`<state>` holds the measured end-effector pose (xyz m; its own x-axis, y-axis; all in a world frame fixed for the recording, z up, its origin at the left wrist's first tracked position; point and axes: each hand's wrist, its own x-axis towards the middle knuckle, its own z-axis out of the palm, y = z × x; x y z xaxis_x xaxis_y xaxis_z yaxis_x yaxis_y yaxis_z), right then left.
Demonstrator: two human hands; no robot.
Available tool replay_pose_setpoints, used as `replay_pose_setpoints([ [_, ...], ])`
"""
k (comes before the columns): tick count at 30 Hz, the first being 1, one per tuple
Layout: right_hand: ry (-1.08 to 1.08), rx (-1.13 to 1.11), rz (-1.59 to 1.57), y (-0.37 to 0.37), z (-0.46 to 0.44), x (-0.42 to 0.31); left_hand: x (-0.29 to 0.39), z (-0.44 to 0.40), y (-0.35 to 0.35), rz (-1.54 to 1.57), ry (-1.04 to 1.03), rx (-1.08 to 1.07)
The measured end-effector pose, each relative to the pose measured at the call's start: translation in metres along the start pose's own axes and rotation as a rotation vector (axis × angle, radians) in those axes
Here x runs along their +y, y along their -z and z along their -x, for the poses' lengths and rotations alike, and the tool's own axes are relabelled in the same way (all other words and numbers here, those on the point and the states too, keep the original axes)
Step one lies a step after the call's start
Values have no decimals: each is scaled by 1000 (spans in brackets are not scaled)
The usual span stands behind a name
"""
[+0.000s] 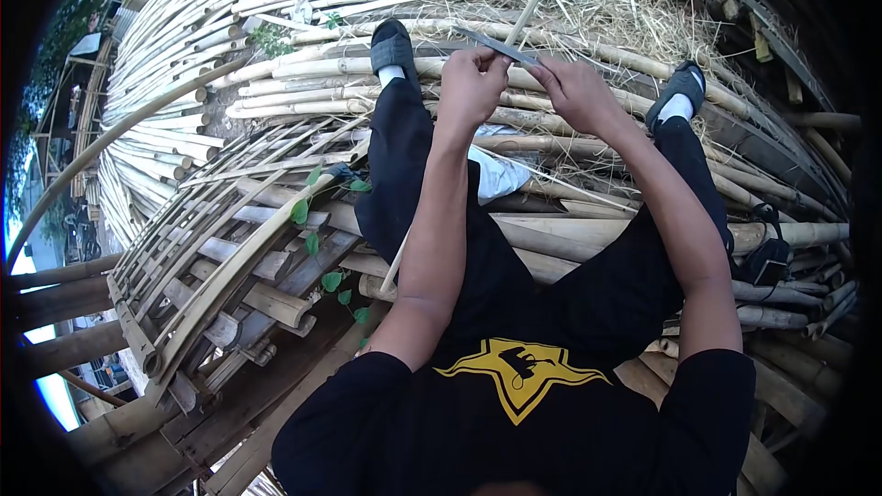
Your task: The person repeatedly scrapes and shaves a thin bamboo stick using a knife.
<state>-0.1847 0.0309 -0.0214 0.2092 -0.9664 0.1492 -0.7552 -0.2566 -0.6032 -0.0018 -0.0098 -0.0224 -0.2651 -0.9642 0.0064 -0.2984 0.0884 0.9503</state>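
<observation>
Steel knife (485,39) in R hand's (579,92) curled grip, blade crossing bamboo strip (525,20) pinched by L hand (472,84), over poles (317,69). Strip looks part-worked; amt. left unclear. Straw-like scraps (634,32) lie nearby.

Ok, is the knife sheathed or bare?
Bare: the knife in the right hand shows its grey blade uncovered, crossing the pale strip.
</observation>
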Motion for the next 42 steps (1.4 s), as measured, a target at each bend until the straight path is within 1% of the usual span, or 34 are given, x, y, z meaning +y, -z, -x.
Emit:
replay_pose_setpoints([
  [4,11,6,78,3,-7,12,8,6,-3,61,51,0],
  [6,12,7,119,4,-8,16,1,3,-5,54,43,4],
  [8,-64,-56,204,5,-11,18,-4,2,-6,48,34,8],
  [9,-64,-55,206,10,-15,28,-3,4,-5,104,62,-15],
  [11,-291,75,204,26,-25,66,-2,10,0,223,121,-99],
  [13,-469,209,200,57,-31,109,6,17,8,223,102,-88],
  [14,-469,345,183,62,-31,129,8,17,11,235,89,-77],
  [15,-507,374,108,66,-33,119,-1,13,12,104,122,2],
  [16,-551,391,31,68,-31,104,-2,11,12,108,132,6],
  [18,-433,222,-78,59,-32,88,-4,9,13,107,128,-23],
  [19,-348,177,-12,51,-30,71,-4,9,10,52,84,-1],
  [21,-168,92,-15,38,-26,35,-9,5,6,35,44,15],
  [22,-167,96,-15,31,-23,24,-10,4,6,19,10,33],
  [23,-137,23,-15,22,-20,17,-11,4,6,-75,-16,66],
  [24,-110,-51,-16,15,-17,11,-8,5,6,-77,-16,63],
  [26,-79,-86,-6,7,-10,1,1,9,4,-174,-43,142],
  [27,-44,-123,4,4,-9,-1,4,11,2,-173,-40,142],
  [28,-44,-125,5,0,-9,1,7,13,-1,-217,-80,178],
  [29,-20,-83,10,-4,-8,4,9,14,-4,-260,-119,215],
  [30,3,-43,12,-6,-7,3,12,15,-5,-259,-113,215],
  [32,-23,-35,21,-2,-6,3,15,16,-6,-277,-89,215],
  [34,-69,-19,137,-1,-7,14,9,17,-5,-319,-109,213],
  [35,-206,-14,35,-4,-14,36,6,17,-5,-360,-132,211],
  [36,-264,35,93,-2,-26,72,8,18,-3,-360,-135,209],
  [37,-324,84,149,5,-30,104,12,20,1,-266,-95,177],
  [38,-428,72,218,22,-26,121,15,21,6,-175,-59,148],
  [39,-530,66,287,39,-28,127,16,22,10,-154,-48,136],
  [40,-526,73,285,45,-30,117,15,17,14,-158,-55,139],
  [42,-442,188,183,50,-26,97,6,16,15,-129,53,95],
])
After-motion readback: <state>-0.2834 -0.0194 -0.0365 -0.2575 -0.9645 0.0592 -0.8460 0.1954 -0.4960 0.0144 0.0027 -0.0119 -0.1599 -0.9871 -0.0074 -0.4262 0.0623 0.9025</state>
